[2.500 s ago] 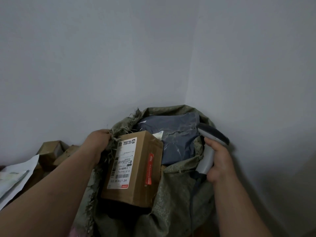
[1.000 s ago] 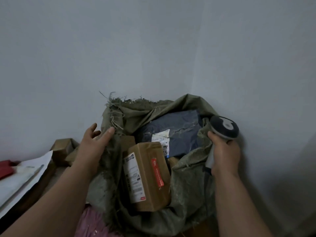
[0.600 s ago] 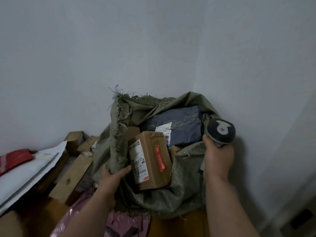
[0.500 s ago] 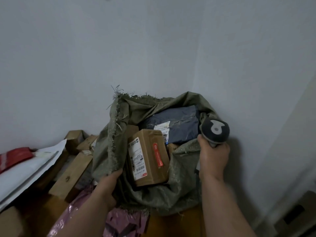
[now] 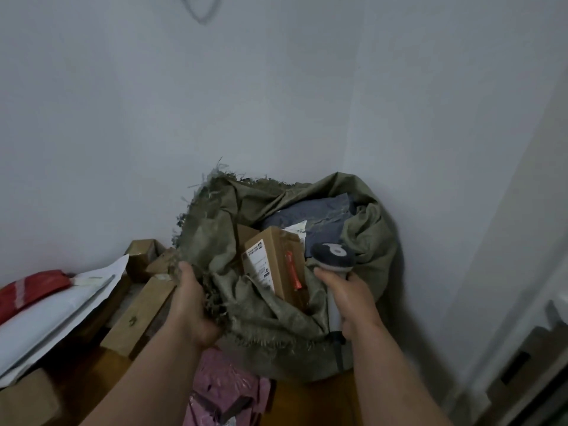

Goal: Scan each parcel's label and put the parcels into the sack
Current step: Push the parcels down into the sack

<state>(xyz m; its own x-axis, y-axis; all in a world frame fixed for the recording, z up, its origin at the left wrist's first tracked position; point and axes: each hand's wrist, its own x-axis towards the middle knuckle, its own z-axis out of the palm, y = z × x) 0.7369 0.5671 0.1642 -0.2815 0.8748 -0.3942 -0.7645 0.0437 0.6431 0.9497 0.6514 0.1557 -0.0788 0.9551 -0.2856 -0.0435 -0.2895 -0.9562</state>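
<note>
Both hands are busy: the left hand (image 5: pixel 187 299) grips the sack's (image 5: pixel 276 330) frayed rim, the right hand (image 5: pixel 353 299) wraps the scanner (image 5: pixel 333 256). Inside the sack stands a cardboard box (image 5: pixel 273 265), probably stiff and light. Soft sackcloth will sag, so bunch its rim.

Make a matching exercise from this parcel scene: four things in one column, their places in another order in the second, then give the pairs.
Things:
1. cardboard box
2. scanner
3. pink mailer
4. red parcel

Places:
A. on the floor in front of the sack
B. far left, beside the white mailer
C. in the right hand
D. inside the sack's mouth

Pairs: 1-D, 2-C, 3-A, 4-B
</note>
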